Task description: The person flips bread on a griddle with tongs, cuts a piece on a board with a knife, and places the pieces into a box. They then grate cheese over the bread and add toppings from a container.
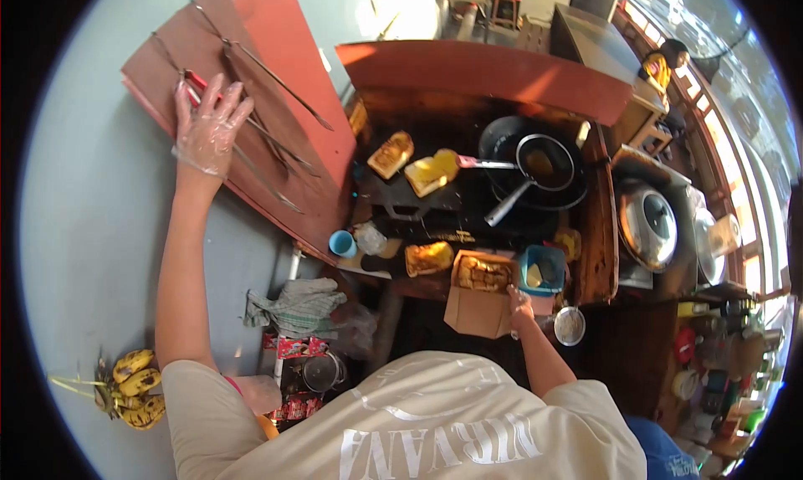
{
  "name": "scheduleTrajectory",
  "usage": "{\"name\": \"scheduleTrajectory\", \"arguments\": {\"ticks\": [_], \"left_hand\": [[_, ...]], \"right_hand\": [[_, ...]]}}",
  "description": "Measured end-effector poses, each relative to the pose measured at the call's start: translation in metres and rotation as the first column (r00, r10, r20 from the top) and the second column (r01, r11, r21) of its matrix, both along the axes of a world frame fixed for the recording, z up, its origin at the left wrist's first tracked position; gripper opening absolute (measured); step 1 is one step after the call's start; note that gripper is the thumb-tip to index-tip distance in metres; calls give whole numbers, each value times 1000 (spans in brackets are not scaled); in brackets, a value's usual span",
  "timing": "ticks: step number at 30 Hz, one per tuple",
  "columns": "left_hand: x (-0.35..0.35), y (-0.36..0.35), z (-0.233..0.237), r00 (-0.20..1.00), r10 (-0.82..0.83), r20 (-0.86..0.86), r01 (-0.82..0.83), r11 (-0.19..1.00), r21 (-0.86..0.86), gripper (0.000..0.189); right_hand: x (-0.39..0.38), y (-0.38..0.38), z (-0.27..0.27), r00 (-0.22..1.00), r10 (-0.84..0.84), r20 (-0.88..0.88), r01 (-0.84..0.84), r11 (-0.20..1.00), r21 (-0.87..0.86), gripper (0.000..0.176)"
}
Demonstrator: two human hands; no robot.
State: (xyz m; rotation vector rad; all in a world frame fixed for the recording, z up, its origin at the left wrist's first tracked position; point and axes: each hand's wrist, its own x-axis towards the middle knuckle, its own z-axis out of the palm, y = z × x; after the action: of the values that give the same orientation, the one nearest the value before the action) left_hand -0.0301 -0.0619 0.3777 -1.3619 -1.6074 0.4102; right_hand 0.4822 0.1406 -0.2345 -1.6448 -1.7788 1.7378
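Observation:
My left hand (211,128), in a clear plastic glove, reaches up to the red-brown board. Its fingers are spread around the red grips of a pair of metal tongs (276,148) lying against the board. A second pair of tongs (280,87) hangs above. Lower right, my right hand (520,308) grips the right edge of an open cardboard box (477,311). Browned toast (485,272) fills the box. Beside it stands a blue container (542,271) with pale yellow pieces and a utensil inside. Another toast (429,258) lies left of the box.
Two toasted bread pieces (391,154) lie on the black griddle (410,208), one under a red-handled utensil (485,163). A small saucepan (544,166) rests over a wok (500,133). A blue cup (342,244), cloth (297,308) and bananas (136,388) are at left. A person (661,66) sits farther off.

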Motion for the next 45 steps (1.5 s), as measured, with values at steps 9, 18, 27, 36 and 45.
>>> {"name": "scheduleTrajectory", "arguments": {"ticks": [9,18,27,36,45], "left_hand": [[115,-6,-270,532,-266,804,70,960,271,15],[86,115,-508,-195,417,888,-480,749,-457,73],[83,118,-518,-321,199,926,-438,836,-331,61],[87,116,-521,-99,194,976,-403,889,-218,57],[137,98,-424,176,387,905,-259,905,-337,47]], "right_hand": [[-1,-16,46,-106,429,897,-915,312,-258,85],[25,-67,103,976,-197,90,214,945,-248,53],[70,-118,95,740,-666,-87,552,677,-487,58],[80,-121,95,699,-712,-68,607,640,-471,60],[51,-42,221,870,-350,348,95,811,577,28]]}}
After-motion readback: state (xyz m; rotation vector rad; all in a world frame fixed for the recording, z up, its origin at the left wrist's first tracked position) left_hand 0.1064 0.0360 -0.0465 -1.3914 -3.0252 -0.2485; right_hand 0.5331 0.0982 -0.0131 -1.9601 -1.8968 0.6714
